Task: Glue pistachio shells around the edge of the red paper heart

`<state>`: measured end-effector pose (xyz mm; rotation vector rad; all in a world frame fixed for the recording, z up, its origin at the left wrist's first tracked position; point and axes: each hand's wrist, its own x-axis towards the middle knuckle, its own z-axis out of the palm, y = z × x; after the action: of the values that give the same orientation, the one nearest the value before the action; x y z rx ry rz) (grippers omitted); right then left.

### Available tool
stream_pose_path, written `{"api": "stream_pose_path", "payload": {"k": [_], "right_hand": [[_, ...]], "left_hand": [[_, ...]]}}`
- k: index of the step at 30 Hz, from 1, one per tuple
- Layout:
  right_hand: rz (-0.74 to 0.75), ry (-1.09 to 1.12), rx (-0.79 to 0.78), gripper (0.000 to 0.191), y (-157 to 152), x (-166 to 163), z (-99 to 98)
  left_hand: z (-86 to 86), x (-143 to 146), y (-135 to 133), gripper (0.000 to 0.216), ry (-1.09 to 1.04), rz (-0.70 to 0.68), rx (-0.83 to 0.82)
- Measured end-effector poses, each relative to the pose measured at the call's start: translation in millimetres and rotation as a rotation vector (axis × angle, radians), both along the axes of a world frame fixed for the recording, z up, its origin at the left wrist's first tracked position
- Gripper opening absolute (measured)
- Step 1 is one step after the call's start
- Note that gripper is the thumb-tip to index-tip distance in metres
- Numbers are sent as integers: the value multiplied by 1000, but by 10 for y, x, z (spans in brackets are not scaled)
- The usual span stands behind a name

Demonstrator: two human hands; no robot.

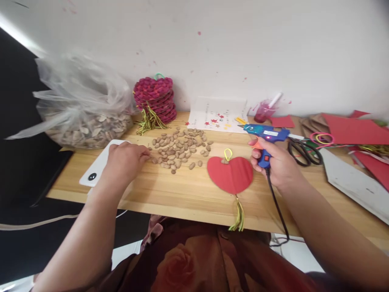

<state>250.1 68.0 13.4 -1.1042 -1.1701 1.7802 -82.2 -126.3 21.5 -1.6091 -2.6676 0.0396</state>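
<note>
My right hand (275, 164) grips a blue hot glue gun (267, 134), with a finger at its orange trigger and the nozzle pointing left. Left of it on the table lies a red heart-like cutout (231, 176) with a yellow loop on top, a small brown piece at its notch and a green tassel below. My left hand (126, 160) reaches over a white phone (99, 164), its fingertips together at the left edge of a spread of tan nut shells (179, 152) that look like pistachio shells. Whatever is between those fingertips is too small to make out.
A plastic bag of shells (88, 125) stands back left, beside a purple shell-covered ornament (154, 97). Behind are a paper with stars (217, 113) and a pink-stained cup (261, 113). Black-handled scissors (304, 154), red card (355, 127) and a grey board (358, 182) lie right. The gun's cord (276, 202) hangs down.
</note>
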Motion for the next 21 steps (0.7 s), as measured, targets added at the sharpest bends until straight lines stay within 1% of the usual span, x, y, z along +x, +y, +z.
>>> {"api": "stream_pose_path", "payload": {"k": [4, 7, 11, 13, 15, 17, 18, 20, 21], "right_hand": [[14, 12, 1, 32, -22, 11, 36], [17, 20, 2, 31, -28, 20, 55], [42, 41, 34, 33, -17, 40, 46], [53, 62, 45, 34, -19, 45, 41], [55, 81, 41, 35, -29, 41, 42], [60, 100, 34, 35, -43, 34, 50], [63, 108, 33, 36, -51, 31, 56], [64, 120, 37, 38, -67, 29, 69], [62, 125, 40, 39, -75, 30, 75]], "left_hand": [[135, 68, 72, 39, 99, -54, -158], [202, 67, 136, 41, 91, -29, -243], [285, 34, 161, 37, 28, 58, -245], [359, 79, 150, 33, -62, 108, -168], [449, 197, 156, 27, -220, 126, -16], [525, 379, 221, 24, -439, 82, 161], [549, 484, 284, 24, -587, 10, 247], [557, 698, 469, 26, -945, -132, 328], [543, 799, 582, 28, -1150, -153, 364]]}}
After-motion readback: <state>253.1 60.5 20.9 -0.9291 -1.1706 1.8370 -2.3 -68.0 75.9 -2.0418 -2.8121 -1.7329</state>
